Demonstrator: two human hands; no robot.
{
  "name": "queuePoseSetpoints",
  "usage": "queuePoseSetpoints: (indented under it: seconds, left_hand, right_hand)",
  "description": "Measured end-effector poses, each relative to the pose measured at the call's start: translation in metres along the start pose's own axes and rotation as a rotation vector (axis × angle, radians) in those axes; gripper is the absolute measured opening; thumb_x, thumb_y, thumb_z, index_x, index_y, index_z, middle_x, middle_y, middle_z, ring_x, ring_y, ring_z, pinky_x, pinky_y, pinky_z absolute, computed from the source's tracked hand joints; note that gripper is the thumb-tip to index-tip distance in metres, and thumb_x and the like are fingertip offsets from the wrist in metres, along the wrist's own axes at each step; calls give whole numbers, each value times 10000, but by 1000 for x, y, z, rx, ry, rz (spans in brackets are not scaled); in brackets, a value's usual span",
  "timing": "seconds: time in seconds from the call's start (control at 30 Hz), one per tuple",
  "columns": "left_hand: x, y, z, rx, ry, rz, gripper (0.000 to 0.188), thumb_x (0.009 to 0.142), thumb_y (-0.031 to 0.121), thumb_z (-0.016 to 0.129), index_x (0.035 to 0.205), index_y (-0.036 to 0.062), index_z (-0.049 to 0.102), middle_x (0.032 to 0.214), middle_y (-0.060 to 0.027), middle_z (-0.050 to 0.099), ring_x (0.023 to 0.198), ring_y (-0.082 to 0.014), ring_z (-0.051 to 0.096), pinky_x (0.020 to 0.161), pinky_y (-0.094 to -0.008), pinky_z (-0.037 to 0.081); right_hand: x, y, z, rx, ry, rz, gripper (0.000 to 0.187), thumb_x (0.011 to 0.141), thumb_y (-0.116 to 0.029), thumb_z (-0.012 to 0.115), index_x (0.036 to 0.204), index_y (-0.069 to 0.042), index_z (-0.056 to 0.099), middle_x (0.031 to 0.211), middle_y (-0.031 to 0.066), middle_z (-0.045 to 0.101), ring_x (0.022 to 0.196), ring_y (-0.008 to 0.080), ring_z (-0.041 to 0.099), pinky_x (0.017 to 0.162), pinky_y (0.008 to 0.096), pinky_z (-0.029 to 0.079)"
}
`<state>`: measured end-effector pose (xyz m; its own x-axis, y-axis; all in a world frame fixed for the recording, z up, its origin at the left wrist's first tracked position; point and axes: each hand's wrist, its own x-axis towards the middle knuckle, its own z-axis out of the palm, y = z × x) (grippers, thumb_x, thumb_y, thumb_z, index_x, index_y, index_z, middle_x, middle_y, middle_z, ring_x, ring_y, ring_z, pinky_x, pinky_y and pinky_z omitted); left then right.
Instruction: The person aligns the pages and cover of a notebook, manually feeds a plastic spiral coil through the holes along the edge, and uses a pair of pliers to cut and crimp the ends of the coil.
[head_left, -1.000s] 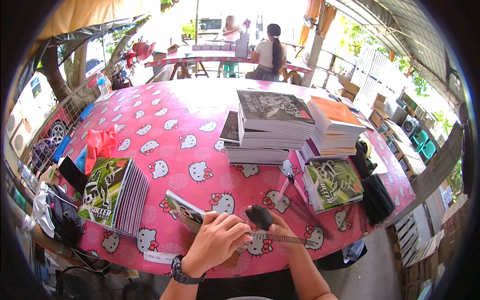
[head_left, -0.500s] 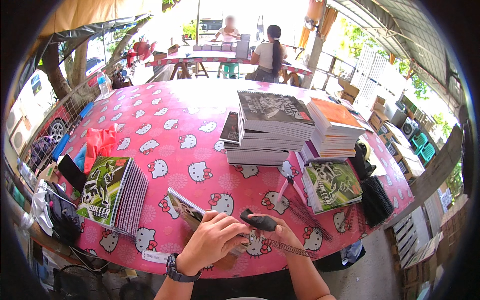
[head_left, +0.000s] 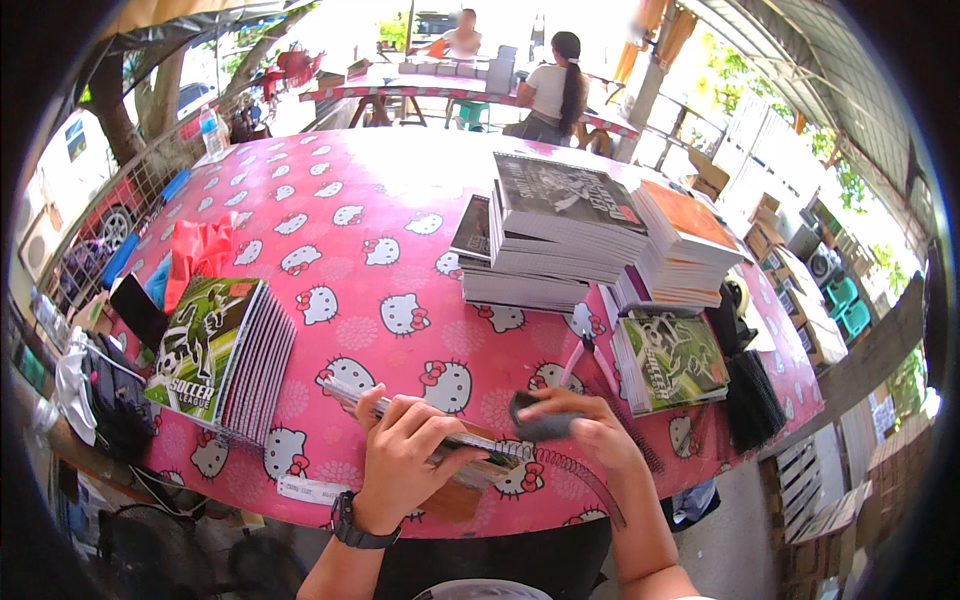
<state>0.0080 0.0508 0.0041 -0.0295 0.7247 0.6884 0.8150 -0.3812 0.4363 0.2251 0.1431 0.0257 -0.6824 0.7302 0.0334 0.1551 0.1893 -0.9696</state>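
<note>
At the front of the table, my left hand [head_left: 408,440] grips a notebook [head_left: 484,440], fingers on top and thumb along its edge. A dark wire coil [head_left: 582,474] runs from the notebook's right edge and hangs in a curve beside my right wrist. My right hand [head_left: 598,428] is closed on a rounded dark grey piece [head_left: 538,420], just above the coil; its exact kind is unclear. Under the notebook lies a brown wooden block [head_left: 452,503], partly hidden. Pink-handled pliers [head_left: 578,358] lie beyond my right hand.
Spiral-bound green notebooks [head_left: 215,350] are stacked at left. Dark-covered books [head_left: 565,215], orange-topped books [head_left: 685,220] and more green notebooks [head_left: 670,360] stand at right, beside a bundle of black coils [head_left: 752,400]. Two people sit at a far table [head_left: 350,92].
My right hand has turned over the dark grey piece, which now sits lower against the coil end. The notebook lies flatter, my left fingers spread over it. The view has shifted slightly.
</note>
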Motion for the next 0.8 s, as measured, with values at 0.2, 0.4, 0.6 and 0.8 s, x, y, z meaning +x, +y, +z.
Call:
queuePoseSetpoints:
  seconds: [0.2, 0.4, 0.6, 0.8]
  left_hand:
    - [10, 1, -5, 93, 65, -39, 305, 614, 348, 800, 784, 162, 629, 785, 30, 571, 867, -174, 555, 1076, -509, 130]
    - [2, -15, -16, 34, 22, -44, 340, 596, 361, 807, 813, 160, 639, 791, 24, 571, 881, -174, 555, 1099, -542, 90]
    - [0, -17, -11, 18, 46, -64, 433, 577, 387, 807, 906, 165, 633, 767, 30, 578, 860, -168, 567, 1108, -551, 101]
    - [-1, -16, -13, -46, 52, -113, 668, 549, 317, 836, 1131, 145, 557, 764, 29, 579, 854, -164, 579, 1114, -537, 113]
  right_hand:
    - [28, 11, -21, -194, -112, -53, 789, 760, -680, 464, 968, 54, 666, 1100, 156, 634, 1047, 284, 560, 1001, 390, 341]
    - [42, -5, -11, -256, -129, -33, 657, 724, -572, 583, 1000, 17, 677, 1078, 151, 652, 1102, 279, 534, 1006, 405, 345]
    - [54, -9, -10, -390, -196, -4, 568, 756, -486, 593, 1010, 16, 674, 1057, 161, 645, 1104, 259, 541, 992, 376, 356]
    - [63, -8, 5, -432, -240, -26, 595, 796, -517, 546, 1024, 18, 670, 1057, 157, 647, 1089, 235, 540, 997, 388, 350]
